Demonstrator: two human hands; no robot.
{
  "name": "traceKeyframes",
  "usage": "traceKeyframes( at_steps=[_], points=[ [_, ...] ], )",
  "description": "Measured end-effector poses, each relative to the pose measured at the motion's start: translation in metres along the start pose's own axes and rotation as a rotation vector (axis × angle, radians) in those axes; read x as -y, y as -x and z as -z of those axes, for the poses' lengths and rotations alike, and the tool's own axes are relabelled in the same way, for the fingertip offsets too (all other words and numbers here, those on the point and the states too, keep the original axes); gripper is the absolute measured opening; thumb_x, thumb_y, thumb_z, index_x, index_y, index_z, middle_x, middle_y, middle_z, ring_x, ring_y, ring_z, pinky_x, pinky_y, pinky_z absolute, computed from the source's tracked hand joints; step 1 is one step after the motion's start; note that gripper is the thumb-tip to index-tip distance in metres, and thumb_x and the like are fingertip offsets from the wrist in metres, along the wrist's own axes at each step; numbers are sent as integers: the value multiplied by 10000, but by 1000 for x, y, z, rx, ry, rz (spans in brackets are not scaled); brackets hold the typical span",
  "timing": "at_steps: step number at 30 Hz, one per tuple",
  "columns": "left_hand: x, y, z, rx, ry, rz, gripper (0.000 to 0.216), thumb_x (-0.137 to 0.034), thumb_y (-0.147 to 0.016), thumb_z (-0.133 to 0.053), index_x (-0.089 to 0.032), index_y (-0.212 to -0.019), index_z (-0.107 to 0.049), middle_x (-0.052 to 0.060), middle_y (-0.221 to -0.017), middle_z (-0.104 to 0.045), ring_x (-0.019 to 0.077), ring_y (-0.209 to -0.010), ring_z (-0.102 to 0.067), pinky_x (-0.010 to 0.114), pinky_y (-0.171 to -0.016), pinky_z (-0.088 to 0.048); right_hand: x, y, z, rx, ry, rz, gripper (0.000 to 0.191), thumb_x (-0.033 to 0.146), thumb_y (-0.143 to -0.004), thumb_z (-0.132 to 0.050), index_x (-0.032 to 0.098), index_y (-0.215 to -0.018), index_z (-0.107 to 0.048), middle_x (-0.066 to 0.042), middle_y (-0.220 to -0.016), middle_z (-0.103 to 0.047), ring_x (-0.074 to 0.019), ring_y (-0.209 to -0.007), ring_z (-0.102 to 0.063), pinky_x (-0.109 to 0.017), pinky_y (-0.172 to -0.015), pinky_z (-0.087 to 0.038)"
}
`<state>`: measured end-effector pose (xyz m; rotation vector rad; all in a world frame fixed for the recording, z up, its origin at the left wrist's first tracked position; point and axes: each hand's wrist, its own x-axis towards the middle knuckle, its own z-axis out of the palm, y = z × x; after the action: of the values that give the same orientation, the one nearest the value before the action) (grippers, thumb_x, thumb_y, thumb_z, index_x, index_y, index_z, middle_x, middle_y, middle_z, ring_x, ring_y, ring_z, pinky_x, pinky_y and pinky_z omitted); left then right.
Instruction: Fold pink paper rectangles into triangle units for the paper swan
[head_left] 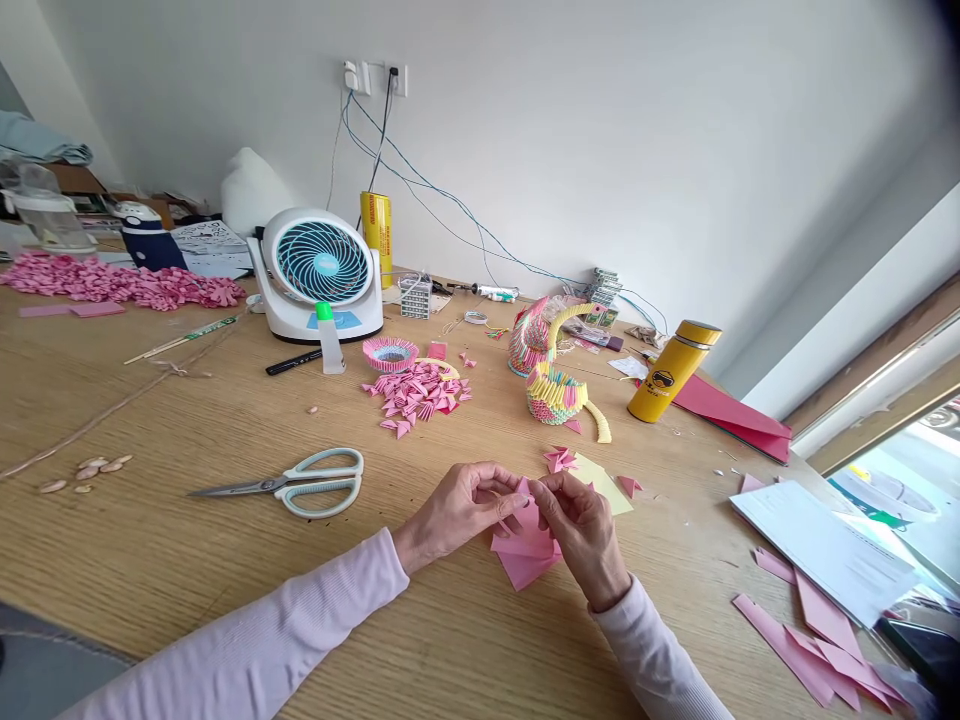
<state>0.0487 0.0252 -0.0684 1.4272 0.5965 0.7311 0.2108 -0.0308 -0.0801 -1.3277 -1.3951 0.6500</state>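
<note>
My left hand [480,505] and my right hand [577,520] meet above the table, thumbs and fingertips pinching a small piece of pink paper [524,487] between them. Most of that piece is hidden by the fingers. Under the hands lie pink paper sheets [523,568]. Just beyond them are a few folded pink paper pieces [559,459] and a pale yellow sheet [604,484]. A pile of folded pink pieces [420,393] sits farther off, beside a round pink paper bowl [391,354]. Two folded-paper models, one yellow and green [555,396], stand beyond the right hand.
Scissors [319,483] lie left of my hands. Farther back stand a white fan [322,265], a glue bottle [328,340] and a tilted-looking yellow flask [673,372]. At the right are a white booklet [821,550] and pink paper strips [795,640]. Nuts [88,468] lie at left.
</note>
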Motion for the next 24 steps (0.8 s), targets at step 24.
traceKeyframes(
  at_steps=[24],
  points=[
    [7,-19,16,-201,-879,-427,182,-336,-875,-567,-190,-862,-675,41,-1032,-641,133,-840,-631,221,-698,-481,-3,-23,11,49,378,322,92,237,-855,-589,198,-837,-670,-28,-809,-689,-156,-730,-624,-235,-603,-485]
  ],
)
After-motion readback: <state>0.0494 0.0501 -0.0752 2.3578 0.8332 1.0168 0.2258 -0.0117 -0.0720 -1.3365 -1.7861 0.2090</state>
